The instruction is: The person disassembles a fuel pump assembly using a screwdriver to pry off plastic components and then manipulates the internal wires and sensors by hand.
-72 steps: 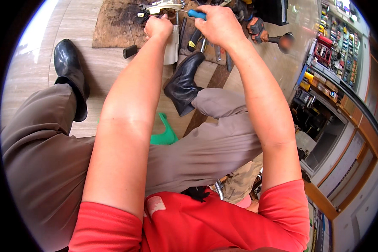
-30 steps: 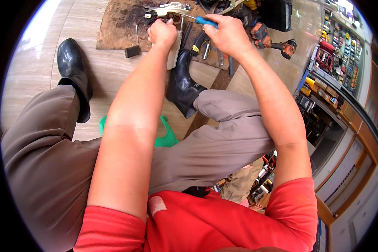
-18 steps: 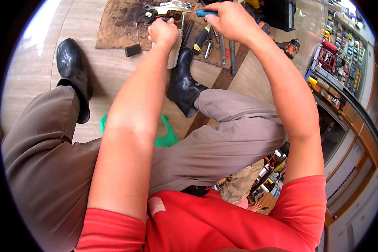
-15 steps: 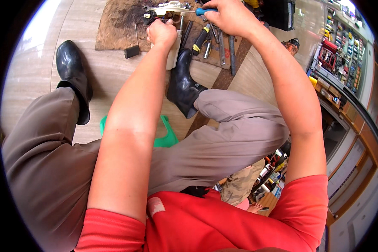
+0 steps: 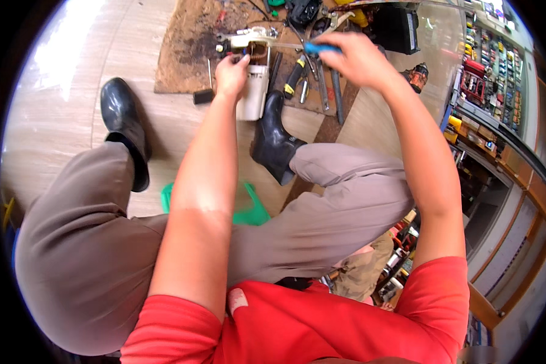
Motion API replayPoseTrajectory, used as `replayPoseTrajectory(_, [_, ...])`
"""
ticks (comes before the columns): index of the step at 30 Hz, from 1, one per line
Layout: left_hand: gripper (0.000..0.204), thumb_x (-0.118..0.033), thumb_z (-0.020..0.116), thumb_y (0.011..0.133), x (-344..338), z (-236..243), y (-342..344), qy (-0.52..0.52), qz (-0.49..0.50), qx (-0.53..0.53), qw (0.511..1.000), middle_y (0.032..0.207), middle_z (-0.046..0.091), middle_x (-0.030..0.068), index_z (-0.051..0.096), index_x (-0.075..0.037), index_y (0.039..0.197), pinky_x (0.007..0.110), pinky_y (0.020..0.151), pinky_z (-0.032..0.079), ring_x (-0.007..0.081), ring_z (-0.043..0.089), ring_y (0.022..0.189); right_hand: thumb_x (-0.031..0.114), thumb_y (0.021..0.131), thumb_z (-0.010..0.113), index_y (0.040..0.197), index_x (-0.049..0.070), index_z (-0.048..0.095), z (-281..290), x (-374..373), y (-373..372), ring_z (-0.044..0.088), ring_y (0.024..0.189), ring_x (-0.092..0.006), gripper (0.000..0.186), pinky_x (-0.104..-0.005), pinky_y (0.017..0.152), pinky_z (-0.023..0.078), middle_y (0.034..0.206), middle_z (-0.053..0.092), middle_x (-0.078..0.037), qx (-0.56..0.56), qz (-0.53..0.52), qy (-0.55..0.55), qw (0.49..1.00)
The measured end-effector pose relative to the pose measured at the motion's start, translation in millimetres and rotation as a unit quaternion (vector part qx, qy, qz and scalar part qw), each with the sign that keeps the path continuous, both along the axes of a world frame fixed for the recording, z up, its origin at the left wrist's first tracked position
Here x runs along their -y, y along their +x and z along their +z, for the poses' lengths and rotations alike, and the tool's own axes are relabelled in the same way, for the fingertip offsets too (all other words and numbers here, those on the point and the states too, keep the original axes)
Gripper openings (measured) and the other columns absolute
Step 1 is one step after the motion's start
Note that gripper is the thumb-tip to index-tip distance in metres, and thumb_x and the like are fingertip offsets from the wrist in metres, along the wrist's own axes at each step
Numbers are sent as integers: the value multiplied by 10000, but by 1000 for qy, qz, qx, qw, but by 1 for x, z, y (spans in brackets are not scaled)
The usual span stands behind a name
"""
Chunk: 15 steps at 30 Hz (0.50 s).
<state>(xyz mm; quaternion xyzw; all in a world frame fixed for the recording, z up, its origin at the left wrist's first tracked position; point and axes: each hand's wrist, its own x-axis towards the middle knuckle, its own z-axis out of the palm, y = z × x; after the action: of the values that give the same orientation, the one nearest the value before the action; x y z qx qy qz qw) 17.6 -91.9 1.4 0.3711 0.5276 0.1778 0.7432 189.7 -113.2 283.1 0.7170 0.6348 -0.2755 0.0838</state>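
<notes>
My left hand is closed on the edge of a white plastic housing, which lies near the front of a worn wooden board. A copper-coloured winding shows in the open far end of the housing. My right hand, slightly blurred, grips a screwdriver by its blue handle. The thin shaft points left, toward white parts just beyond the housing. Whether the tip touches them, I cannot tell. Beside my left hand sits a black block with a thin rod standing from it.
On the wooden board lie a black-and-yellow tool and several metal rods. A black case and an orange power tool stand to the right. My boots flank the work; a green stool is below me. Stocked shelves line the right.
The whole view has shifted, so the scene sits lower and farther right. My right hand and the screwdriver are a little lower relative to the board. More of the white housing shows.
</notes>
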Motion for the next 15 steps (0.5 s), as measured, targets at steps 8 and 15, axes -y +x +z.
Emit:
replayPoseTrajectory(8, [467, -298, 691, 867, -46, 48, -13, 133, 126, -365, 913, 1074, 660, 309, 640, 113, 1084, 485, 943, 473, 462, 620, 1034, 104, 862, 699, 1163, 23, 660, 130, 82, -73, 667, 797, -251, 313, -345, 726, 525, 936, 692, -143, -111, -228, 127, 959])
replayPoseTrajectory(15, [451, -296, 693, 851, -103, 137, 32, 389, -12, -286, 876, 1164, 607, 284, 653, 83, 1091, 506, 1011, 407, 447, 561, 1102, 90, 897, 689, 1190, 6, 656, 157, 102, -47, 576, 778, -90, 307, -259, 696, 484, 881, 639, -39, -127, -310, 320, 886])
